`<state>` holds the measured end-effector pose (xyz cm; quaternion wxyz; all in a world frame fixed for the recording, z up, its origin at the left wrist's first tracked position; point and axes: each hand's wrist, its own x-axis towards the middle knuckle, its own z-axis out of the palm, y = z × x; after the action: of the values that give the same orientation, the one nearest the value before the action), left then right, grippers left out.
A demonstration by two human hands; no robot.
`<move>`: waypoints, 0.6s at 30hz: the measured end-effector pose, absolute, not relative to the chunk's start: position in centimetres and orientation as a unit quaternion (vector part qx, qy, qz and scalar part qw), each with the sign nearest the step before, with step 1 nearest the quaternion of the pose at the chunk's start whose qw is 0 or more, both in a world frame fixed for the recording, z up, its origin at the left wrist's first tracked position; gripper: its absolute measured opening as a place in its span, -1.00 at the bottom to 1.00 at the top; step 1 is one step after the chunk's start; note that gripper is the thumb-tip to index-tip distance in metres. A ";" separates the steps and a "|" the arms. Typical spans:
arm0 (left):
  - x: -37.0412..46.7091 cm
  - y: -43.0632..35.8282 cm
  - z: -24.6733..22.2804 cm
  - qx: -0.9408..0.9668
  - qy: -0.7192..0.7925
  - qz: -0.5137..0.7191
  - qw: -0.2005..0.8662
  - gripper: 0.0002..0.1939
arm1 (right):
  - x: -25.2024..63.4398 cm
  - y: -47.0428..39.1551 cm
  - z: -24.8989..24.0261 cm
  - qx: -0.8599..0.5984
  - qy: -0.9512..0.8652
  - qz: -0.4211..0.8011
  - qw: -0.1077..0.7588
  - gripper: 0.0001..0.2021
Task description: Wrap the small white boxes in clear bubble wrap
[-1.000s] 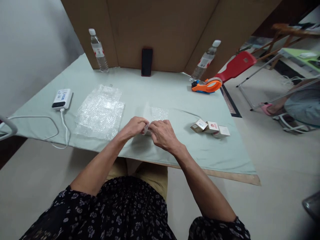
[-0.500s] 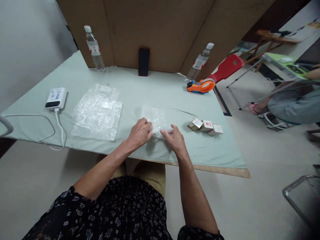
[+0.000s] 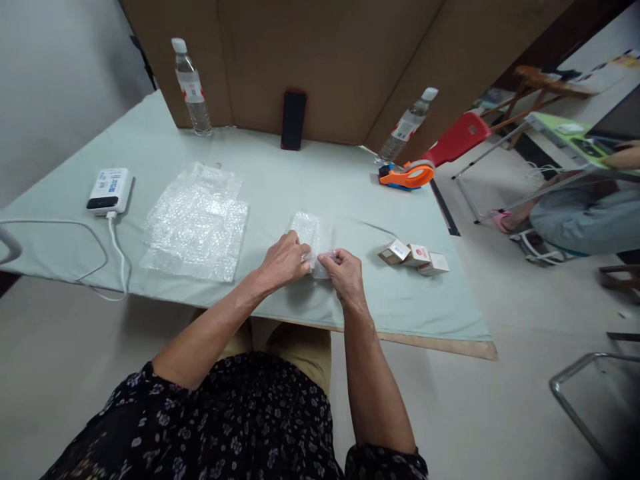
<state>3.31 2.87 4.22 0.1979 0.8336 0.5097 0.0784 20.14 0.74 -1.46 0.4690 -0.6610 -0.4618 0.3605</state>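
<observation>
A small clear bubble wrap bag (image 3: 311,230) lies on the pale green cloth in front of me. My left hand (image 3: 289,259) grips its near left part with bent fingers. My right hand (image 3: 343,270) pinches the near right edge between thumb and fingers. Whether anything is inside the bag, I cannot tell. To the left is a pile of flat bubble wrap bags (image 3: 197,223), touched by neither hand. Several small boxes (image 3: 417,255) stand in a row right of my right hand.
An orange tape dispenser (image 3: 407,175) and a tilted-looking water bottle (image 3: 407,127) are at the back right. Another bottle (image 3: 193,90) and a phone (image 3: 293,120) stand against the cardboard (image 3: 320,60). A white power bank (image 3: 111,191) with a cable lies left. A person (image 3: 565,213) sits at the far right.
My right hand has moved closer to my left, and its fingers have closed on the bag's edge. The bag's near part looks drawn together between the hands. The view has shifted slightly.
</observation>
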 end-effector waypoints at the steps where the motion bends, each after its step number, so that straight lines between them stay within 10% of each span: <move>1: 3.3 2.9 4.2 0.830 0.510 0.076 0.211 -0.70 | 19.9 0.8 -1.1 -0.658 -0.458 0.368 0.471 -0.73; 18: 2.3 3.8 2.1 0.792 0.468 0.204 0.336 -0.66 | 18.9 0.9 4.0 -0.584 -0.574 0.484 0.307 -0.68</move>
<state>2.32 3.78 2.07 0.3355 0.7917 0.4679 0.2043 18.86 0.94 3.95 0.3070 -0.5844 -0.5742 0.4843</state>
